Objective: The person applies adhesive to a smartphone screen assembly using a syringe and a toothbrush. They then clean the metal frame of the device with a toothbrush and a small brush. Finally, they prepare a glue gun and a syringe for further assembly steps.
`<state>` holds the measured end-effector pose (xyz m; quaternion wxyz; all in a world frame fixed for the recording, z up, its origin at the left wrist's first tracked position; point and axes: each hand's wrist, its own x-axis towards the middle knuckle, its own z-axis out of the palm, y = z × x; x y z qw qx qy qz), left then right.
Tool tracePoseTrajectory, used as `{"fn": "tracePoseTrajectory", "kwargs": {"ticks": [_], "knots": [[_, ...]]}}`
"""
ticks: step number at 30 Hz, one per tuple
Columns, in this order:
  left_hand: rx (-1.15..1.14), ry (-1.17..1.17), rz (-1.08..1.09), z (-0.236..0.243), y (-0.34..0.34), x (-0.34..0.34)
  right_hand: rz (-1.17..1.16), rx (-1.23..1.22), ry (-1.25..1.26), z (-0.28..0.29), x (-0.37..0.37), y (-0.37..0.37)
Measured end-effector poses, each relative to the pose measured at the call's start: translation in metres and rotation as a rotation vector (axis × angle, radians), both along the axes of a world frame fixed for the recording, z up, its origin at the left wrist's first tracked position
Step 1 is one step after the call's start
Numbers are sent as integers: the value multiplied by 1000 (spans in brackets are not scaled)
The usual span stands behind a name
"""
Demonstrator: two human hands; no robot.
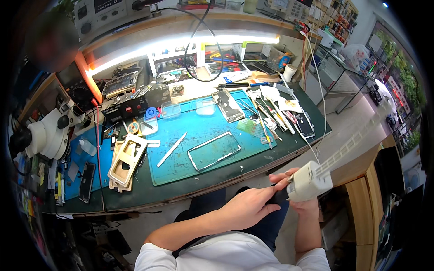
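Beyond the bench's front edge, at the lower right, I hold up a white tool (309, 182) with a thick rounded body, a dark part on its near side and a long ribbed, ladder-like rod slanting up to the right. My right hand (305, 205) is closed around it from below and partly hidden by it. My left hand (251, 205) reaches across, its fingers bent against the tool's dark side; their tips are partly hidden. On the blue mat (169, 174) lie a thin white-edged rectangular phone frame (214, 151) and a pale pointed stick (172, 149).
An opened phone (228, 106), clear plastic boxes (205, 107) and several hand tools (275, 115) lie at the back. A beige phone mould (128, 156) and a white microscope (47, 133) stand left. A white cable (322, 97) hangs at the right; a black cable (186, 52) loops overhead.
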<state>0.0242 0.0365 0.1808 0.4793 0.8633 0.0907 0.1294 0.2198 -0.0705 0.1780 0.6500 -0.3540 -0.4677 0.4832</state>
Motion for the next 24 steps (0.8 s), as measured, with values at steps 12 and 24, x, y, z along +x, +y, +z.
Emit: {"fn": "tracePoseTrajectory", "kwargs": {"ticks": [12,24], "knots": [[-345,-729,115,36,10,-34,-484,-265,-1028,-9,-20,-45],[-414,-689,168,19,6,-32,-409,-282,-1122,-8,-28,-48]]}}
